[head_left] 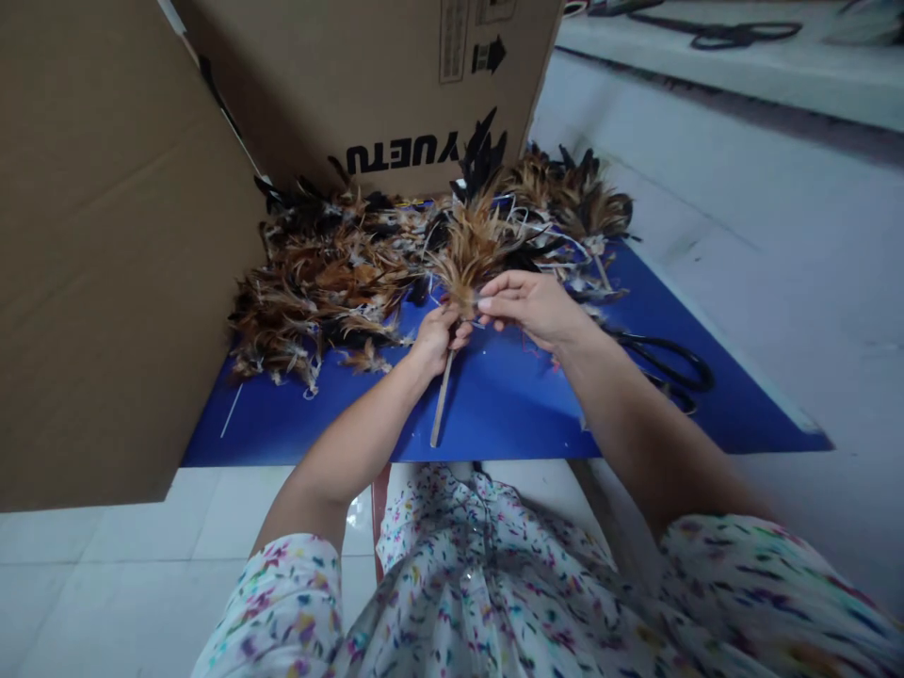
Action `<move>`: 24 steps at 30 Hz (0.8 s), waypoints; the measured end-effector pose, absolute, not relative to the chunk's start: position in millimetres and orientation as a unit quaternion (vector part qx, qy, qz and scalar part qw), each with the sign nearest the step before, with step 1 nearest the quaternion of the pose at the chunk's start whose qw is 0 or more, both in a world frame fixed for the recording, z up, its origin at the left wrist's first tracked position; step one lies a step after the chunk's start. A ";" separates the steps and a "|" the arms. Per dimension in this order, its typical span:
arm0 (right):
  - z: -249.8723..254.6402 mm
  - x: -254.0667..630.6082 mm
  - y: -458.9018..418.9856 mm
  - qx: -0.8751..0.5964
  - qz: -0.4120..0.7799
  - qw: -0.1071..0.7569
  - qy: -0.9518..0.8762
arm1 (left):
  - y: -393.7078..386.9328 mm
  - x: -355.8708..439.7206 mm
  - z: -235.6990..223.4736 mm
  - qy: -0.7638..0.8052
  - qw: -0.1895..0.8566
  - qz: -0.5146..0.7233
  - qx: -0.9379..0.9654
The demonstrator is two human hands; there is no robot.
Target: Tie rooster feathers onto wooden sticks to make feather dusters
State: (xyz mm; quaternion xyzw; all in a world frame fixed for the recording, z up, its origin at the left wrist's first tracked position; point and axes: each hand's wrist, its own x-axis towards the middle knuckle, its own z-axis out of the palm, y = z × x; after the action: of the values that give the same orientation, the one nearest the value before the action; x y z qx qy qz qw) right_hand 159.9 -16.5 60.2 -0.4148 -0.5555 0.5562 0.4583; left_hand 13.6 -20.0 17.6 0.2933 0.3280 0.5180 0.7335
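Observation:
My left hand point(433, 339) is closed around a thin wooden stick point(442, 407) that points down toward me, with a tuft of brown feathers point(472, 247) bound at its top. My right hand point(531, 306) pinches at the base of that tuft, fingertips touching the feathers just above my left hand. Both hands hover over a blue sheet point(508, 395). Behind them lies a heap of loose brown, black and white feathers point(325, 282).
Black scissors point(670, 363) lie on the blue sheet to the right of my right forearm. A large cardboard box point(367, 85) stands behind the feathers, and a cardboard panel point(105, 245) walls off the left. White tiled floor surrounds the sheet.

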 end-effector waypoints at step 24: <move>39.2 164.0 -16.6 -0.447 0.487 0.581 -0.474 | -20.0 7.6 27.4 0.343 0.737 0.525 0.252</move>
State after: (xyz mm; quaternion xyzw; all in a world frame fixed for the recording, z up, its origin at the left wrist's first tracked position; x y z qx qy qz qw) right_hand 164.0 -16.6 39.2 -0.4469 -0.4745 0.4872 0.5812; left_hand 7.6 -20.0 27.4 0.2522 0.3430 0.5247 0.7372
